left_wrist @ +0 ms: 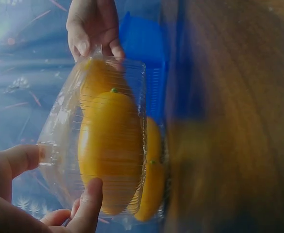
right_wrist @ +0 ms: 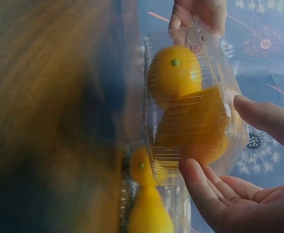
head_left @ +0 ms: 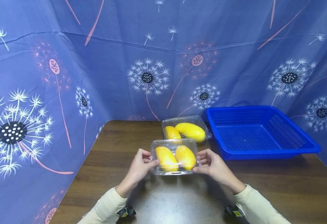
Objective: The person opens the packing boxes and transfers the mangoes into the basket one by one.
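Observation:
Between both hands is a clear plastic clamshell box point(head_left: 167, 173) holding two yellow mangoes point(head_left: 185, 158). My left hand point(head_left: 139, 166) grips its left end, with the thumb on the lid side and fingers point(left_wrist: 88, 204) beneath. At the right end, my right hand point(head_left: 215, 166) pinches it the same way, thumb point(right_wrist: 263, 114) on one side and fingertips on the ribbed base. Both wrist views show the box held up off the table, its lid closed. Just behind it, a second clear box point(head_left: 208, 133) with yellow mangoes point(head_left: 191, 132) rests on the table.
A blue plastic basket point(head_left: 264, 154) with perforated walls stands at the back right, beside the second box. The brown wooden table point(head_left: 110, 149) ends at a blue curtain point(head_left: 104, 77) printed with dandelions, which hangs behind and along the sides.

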A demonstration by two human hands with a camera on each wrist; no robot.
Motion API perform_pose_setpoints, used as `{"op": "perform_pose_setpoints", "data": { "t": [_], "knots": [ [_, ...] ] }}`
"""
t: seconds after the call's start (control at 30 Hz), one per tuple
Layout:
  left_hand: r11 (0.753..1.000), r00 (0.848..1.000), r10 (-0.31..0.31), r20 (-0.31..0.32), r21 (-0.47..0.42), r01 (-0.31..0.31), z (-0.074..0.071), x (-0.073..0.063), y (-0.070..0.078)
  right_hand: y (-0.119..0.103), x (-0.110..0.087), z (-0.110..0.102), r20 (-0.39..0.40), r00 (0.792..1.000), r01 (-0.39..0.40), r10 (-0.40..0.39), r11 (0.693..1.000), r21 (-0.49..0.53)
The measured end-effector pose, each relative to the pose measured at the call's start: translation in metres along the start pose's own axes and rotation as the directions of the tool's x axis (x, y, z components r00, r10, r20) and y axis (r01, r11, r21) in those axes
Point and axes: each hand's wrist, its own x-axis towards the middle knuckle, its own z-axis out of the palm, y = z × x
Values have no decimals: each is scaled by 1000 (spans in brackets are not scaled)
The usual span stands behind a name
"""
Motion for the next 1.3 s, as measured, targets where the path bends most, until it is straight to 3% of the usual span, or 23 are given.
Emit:
{"op": "perform_pose_setpoints", "data": {
  "t": [0.13,0.33,0.7,0.97,1.3],
  "knots": [
    [1000,1000,-17,13,17,17,4,1,-7,8,-2,2,3,1000,7,-7,1000,-15],
    [999,999,-29,15,35,29,9,3,-15,17,-4,6,-16,999,-45,45,998,-54],
    [998,998,-57,27,31,56,12,0,-19,27,-8,9,-9,1000,-27,27,999,-43],
    [996,996,-84,32,24,83,13,-3,-24,34,-7,13,-3,998,-56,56,998,-35],
    [997,997,-70,22,32,69,14,1,-26,34,-5,11,18,999,-49,50,997,-51]
  ]
}}
